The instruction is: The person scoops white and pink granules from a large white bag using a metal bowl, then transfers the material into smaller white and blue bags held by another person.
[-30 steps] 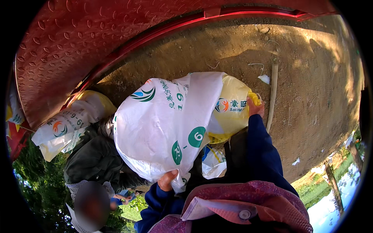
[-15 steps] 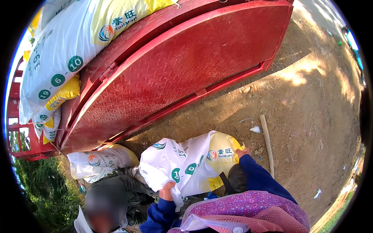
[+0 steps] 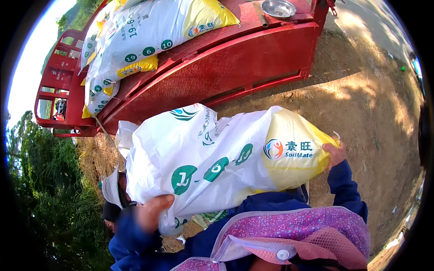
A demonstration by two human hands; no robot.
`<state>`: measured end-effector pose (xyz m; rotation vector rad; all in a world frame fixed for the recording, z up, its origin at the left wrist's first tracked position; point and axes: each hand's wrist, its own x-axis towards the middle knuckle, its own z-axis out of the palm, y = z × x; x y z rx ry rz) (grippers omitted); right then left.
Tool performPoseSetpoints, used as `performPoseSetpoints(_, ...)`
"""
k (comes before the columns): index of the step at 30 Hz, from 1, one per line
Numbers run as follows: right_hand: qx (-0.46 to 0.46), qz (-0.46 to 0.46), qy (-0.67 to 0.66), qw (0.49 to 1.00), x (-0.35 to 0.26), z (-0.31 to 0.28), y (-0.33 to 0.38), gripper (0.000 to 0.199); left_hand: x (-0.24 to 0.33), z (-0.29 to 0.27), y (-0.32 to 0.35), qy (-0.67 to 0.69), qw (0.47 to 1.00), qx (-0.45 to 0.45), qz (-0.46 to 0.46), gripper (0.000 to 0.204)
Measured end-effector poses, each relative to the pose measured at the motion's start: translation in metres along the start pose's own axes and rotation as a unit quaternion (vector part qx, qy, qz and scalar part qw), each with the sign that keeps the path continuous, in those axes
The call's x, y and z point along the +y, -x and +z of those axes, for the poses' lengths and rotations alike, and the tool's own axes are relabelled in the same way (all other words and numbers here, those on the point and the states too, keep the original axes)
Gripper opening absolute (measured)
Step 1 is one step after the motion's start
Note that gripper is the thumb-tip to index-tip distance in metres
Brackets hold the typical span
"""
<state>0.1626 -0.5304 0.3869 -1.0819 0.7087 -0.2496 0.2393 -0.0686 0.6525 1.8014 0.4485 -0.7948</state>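
A big white fertilizer sack (image 3: 199,149) with a yellow end hangs raised off the ground in front of my body, its plastic weave creased. My right hand (image 3: 335,153) is closed on the yellow corner at its right end. At the lower left of the sack, my left hand (image 3: 156,212) grips the white edge, slightly blurred. The sack lies crosswise between my hands and hides much of the ground and most of a co-worker, whose pale hat (image 3: 112,189) shows beyond its left end.
Ahead stands a red metal truck bed (image 3: 235,67) with its side panel hanging down. Several similar sacks (image 3: 144,36) are piled on its left part. A metal bowl (image 3: 279,8) sits on the bed. Dirt ground (image 3: 379,158) stretches right; green bushes (image 3: 49,189) grow left.
The fertilizer sack has risen from low by my legs to nearer my chest, with both hands still on it. The truck bed shows more fully, and the co-worker is now mostly hidden.
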Motion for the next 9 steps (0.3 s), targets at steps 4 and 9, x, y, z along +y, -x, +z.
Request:
performPoseSetpoints(4, -0.015, -0.150, 0.080, 0.985, -0.130, 0.017, 0.123, 0.031, -0.017, -0.036, 0.079, -0.235, 0.917, -0.022, 0.321, 0.049)
performPoseSetpoints(9, -0.079, -0.280, 0.223, 0.930, -0.177, -0.011, 0.272, 0.024, -0.066, -0.021, 0.104, 0.284, 0.877, 0.000, 0.388, 0.066)
